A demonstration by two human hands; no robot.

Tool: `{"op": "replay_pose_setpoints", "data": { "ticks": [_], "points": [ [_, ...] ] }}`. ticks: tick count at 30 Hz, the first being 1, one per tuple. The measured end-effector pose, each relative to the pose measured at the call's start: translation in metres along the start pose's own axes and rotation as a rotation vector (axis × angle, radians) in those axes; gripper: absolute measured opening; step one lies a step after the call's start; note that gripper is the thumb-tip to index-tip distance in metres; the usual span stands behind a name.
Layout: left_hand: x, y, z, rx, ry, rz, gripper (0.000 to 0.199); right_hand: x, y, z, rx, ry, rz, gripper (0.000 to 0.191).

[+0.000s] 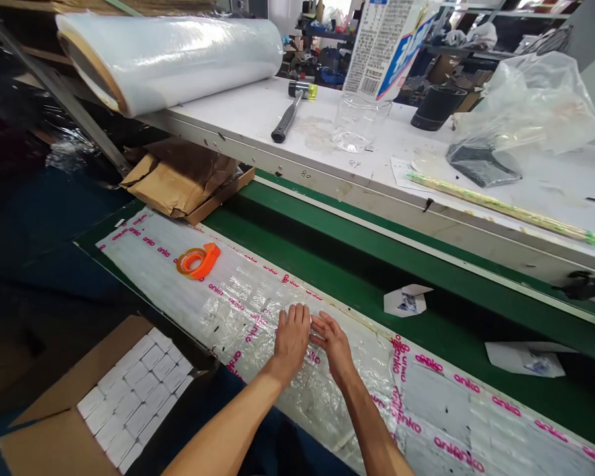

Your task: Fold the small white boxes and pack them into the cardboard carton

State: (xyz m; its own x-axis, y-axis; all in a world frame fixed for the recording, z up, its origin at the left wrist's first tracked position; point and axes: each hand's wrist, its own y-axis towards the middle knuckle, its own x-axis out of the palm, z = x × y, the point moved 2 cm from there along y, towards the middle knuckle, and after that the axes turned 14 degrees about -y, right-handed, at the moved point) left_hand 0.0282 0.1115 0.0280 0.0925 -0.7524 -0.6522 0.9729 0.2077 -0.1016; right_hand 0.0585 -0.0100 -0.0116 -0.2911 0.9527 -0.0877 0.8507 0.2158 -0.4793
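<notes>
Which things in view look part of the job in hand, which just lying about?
Likely job:
left hand and right hand, over taped covering
carton of small white boxes
open white boxes on green surface

Likely lying about:
mallet
film roll
black cup
orange tape dispenser (less sure)

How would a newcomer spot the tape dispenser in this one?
Find the green surface, then the pink-lettered sheet on it. On that sheet, up and left of the left hand in the picture, sits the tape dispenser. Nothing else there is bright orange.

Sheeting (317,403) looks glossy, crinkly plast.; carton (54,443) matt cardbd.
</notes>
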Motion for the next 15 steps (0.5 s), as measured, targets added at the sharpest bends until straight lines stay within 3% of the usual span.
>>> {"op": "replay_pose_setpoints", "data": {
  "ticks": [3, 4, 8, 10, 12, 15],
  "points": [
    [-0.023, 0.014, -0.011, -0.049, -0.064, 0.065, 0.064, 0.013, -0.007, 0.0, 0.08, 0.051, 0.039, 0.085],
    [-0.029, 0.013, -0.016, -0.108, -0.187, 0.104, 0.07, 0.02, -0.011, -0.001, 0.09, 0.061, 0.029, 0.088],
    [-0.04, -0.02, -0.045, -0.409, -1.069, 0.321, 0.076, 0.055, -0.032, -0.005, 0.072, 0.136, -0.14, 0.092],
    [-0.047, -0.048, -0.06, -0.461, -1.265, 0.384, 0.078, 0.069, -0.044, -0.007, 0.091, 0.134, -0.198, 0.094],
    [-0.061, -0.078, -0.074, -0.482, -1.312, 0.37, 0.078, 0.081, -0.054, -0.006, 0.111, 0.055, -0.239, 0.096],
    [-0.097, -0.124, -0.089, -0.468, -1.376, 0.194, 0.076, 0.105, -0.066, -0.002, 0.066, -0.078, -0.439, 0.101]
  ]
}}
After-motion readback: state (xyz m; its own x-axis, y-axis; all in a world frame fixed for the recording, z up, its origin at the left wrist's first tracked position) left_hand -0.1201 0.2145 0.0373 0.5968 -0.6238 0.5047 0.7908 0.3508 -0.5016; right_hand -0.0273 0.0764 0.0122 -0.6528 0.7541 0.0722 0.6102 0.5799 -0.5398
